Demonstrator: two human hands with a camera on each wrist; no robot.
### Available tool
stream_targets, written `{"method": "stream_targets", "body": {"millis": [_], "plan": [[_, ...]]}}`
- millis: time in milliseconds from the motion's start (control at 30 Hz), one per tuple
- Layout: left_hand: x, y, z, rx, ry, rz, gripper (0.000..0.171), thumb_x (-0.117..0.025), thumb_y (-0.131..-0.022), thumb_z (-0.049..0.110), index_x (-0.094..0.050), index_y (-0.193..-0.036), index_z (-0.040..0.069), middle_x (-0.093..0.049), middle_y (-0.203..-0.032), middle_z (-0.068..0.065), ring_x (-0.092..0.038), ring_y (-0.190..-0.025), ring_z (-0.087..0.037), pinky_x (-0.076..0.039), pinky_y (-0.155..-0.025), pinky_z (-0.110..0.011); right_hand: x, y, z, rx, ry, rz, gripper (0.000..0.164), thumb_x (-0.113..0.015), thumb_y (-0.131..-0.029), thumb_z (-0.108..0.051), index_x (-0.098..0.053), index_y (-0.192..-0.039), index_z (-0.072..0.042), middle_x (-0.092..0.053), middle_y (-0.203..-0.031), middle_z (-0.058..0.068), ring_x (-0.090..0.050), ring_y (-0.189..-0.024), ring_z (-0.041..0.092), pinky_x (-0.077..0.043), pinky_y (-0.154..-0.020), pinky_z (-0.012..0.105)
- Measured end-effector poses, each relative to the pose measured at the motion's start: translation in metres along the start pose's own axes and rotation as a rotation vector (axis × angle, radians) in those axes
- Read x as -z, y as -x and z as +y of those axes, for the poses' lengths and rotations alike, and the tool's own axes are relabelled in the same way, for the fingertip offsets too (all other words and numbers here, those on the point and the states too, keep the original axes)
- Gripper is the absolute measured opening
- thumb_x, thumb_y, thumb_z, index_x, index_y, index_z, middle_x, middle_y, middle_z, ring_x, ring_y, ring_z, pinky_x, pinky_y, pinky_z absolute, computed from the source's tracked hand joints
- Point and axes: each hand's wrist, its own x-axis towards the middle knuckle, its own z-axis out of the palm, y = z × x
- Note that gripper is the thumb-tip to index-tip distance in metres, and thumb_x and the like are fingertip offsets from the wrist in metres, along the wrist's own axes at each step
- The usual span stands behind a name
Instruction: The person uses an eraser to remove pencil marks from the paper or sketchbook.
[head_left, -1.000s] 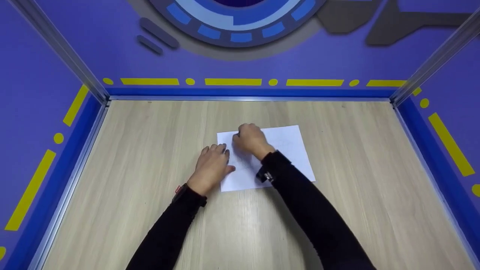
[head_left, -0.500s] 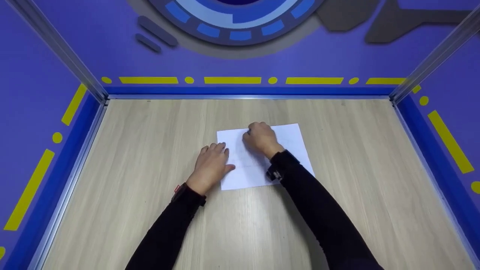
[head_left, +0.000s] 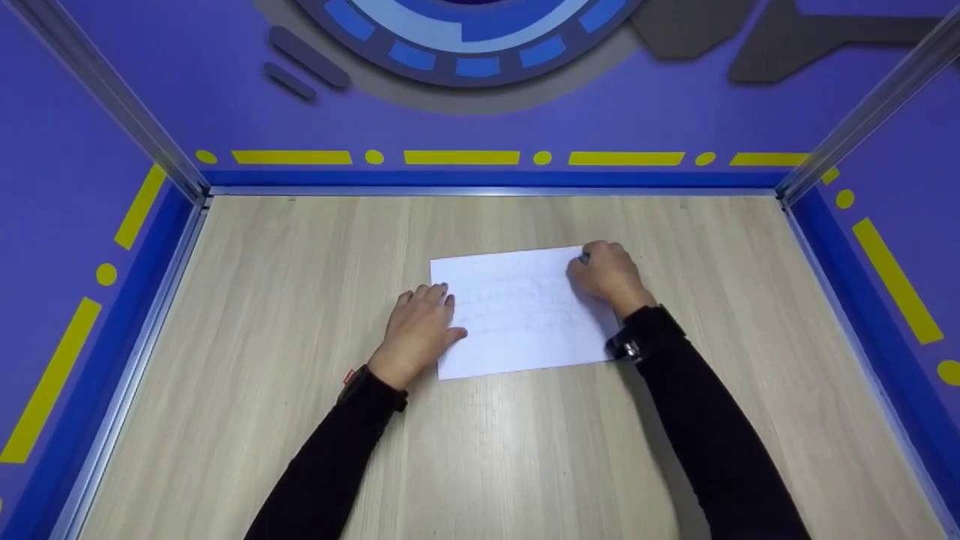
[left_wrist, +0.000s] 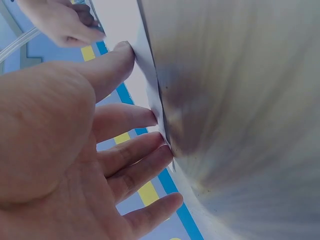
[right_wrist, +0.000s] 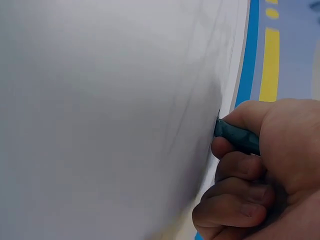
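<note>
A white sheet of paper (head_left: 517, 322) lies slightly turned on the table, with faint lines across it. My left hand (head_left: 416, 334) rests at its left edge, fingers spread; in the left wrist view the fingertips (left_wrist: 162, 150) touch the sheet's border. Near the far right corner, my right hand (head_left: 609, 276) grips a slim dark green tool (right_wrist: 237, 136) between thumb and curled fingers. Its short thin tip meets the paper in the right wrist view, where long faint lines run over the sheet. The palm hides the tool's rear end, and its exact kind is unclear.
The light wood table (head_left: 480, 450) is bounded by a metal rail (head_left: 487, 191) at the back. Blue-purple panels (head_left: 487, 127) with yellow dashes stand behind and on both sides. A wrist-worn device sits on each black sleeve (head_left: 322, 457).
My right hand has moved rightwards across the upper part of the sheet, from near its left side to the far right corner, still gripping the tool. The left hand stays at the left edge.
</note>
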Motion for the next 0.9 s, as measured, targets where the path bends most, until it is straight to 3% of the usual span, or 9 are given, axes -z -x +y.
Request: {"method": "stream_targets", "body": {"millis": [133, 233, 333, 433, 567, 700, 800, 900], "plan": [[0.000, -0.001, 0.001, 0.002, 0.013, -0.003, 0.071, -0.071, -0.106, 0.049, -0.061, -0.155, -0.002, -0.054, -0.166, -0.021, -0.051, -0.154, -0.041, -0.041, -0.128, -0.059, 0.010, 0.002, 0.008, -0.018, 0.021, 0.005, 0.025, -0.057, -0.100, -0.023, -0.064, -0.090, -0.001, -0.065, -0.099, 0.017, -0.056, -0.090, 0.032, -0.045, -0.075, 0.042], [0.001, -0.002, 0.002, -0.005, 0.014, -0.003, 0.071, -0.071, -0.106, 0.048, -0.061, -0.155, -0.003, -0.054, -0.166, -0.021, -0.051, -0.154, -0.042, -0.040, -0.129, -0.060, 0.014, 0.002, 0.007, -0.023, 0.041, -0.001, 0.027, -0.057, -0.100, -0.024, -0.052, -0.079, -0.007, -0.059, -0.091, 0.015, -0.052, -0.085, 0.032, -0.037, -0.070, 0.040], [0.003, -0.003, 0.003, -0.009, 0.009, -0.004, 0.071, -0.071, -0.106, 0.048, -0.061, -0.154, -0.003, -0.054, -0.166, -0.022, -0.051, -0.153, -0.042, -0.039, -0.129, -0.060, 0.014, 0.002, 0.001, -0.034, 0.039, -0.006, 0.027, -0.057, -0.100, -0.025, -0.055, -0.081, -0.005, -0.059, -0.092, 0.016, -0.053, -0.086, 0.032, -0.039, -0.070, 0.040], [0.004, -0.003, 0.003, -0.007, -0.001, -0.004, 0.071, -0.072, -0.106, 0.048, -0.062, -0.154, -0.003, -0.055, -0.165, -0.022, -0.052, -0.152, -0.042, -0.040, -0.129, -0.060, 0.009, 0.003, -0.012, -0.029, 0.001, 0.000, 0.029, -0.058, -0.102, -0.027, -0.067, -0.095, 0.000, -0.062, -0.096, 0.016, -0.056, -0.088, 0.031, -0.043, -0.073, 0.040], [0.003, -0.004, 0.002, -0.002, -0.018, -0.006, 0.070, -0.073, -0.105, 0.048, -0.063, -0.152, -0.003, -0.057, -0.164, -0.021, -0.054, -0.151, -0.042, -0.041, -0.128, -0.060, -0.006, -0.002, -0.043, 0.032, -0.020, -0.017, 0.029, -0.060, -0.104, -0.027, -0.069, -0.095, 0.000, -0.065, -0.094, 0.015, -0.059, -0.088, 0.031, -0.050, -0.077, 0.044], [0.002, -0.004, 0.001, -0.007, -0.028, 0.000, 0.069, -0.074, -0.104, 0.048, -0.065, -0.150, -0.003, -0.058, -0.163, -0.021, -0.055, -0.149, -0.042, -0.042, -0.127, -0.060, -0.057, -0.038, -0.055, 0.177, 0.017, -0.023, 0.031, -0.065, -0.100, -0.036, -0.066, -0.080, -0.011, -0.070, -0.087, 0.013, -0.067, -0.085, 0.033, -0.055, -0.075, 0.050], [0.002, -0.003, 0.001, -0.015, -0.030, 0.023, 0.067, -0.076, -0.103, 0.047, -0.067, -0.147, -0.003, -0.060, -0.160, -0.021, -0.057, -0.146, -0.043, -0.044, -0.124, -0.060, -0.075, -0.037, -0.089, 0.230, 0.046, -0.047, 0.031, -0.066, -0.099, -0.036, -0.071, -0.080, -0.012, -0.076, -0.090, 0.014, -0.072, -0.087, 0.035, -0.059, -0.078, 0.052], [0.002, -0.002, 0.002, -0.024, -0.025, 0.050, 0.065, -0.078, -0.101, 0.046, -0.070, -0.143, -0.003, -0.062, -0.157, -0.021, -0.059, -0.142, -0.042, -0.046, -0.121, -0.060, -0.076, -0.022, -0.128, 0.225, 0.055, -0.078, 0.031, -0.066, -0.101, -0.030, -0.076, -0.087, -0.005, -0.079, -0.098, 0.019, -0.075, -0.092, 0.038, -0.062, -0.084, 0.054]]}}
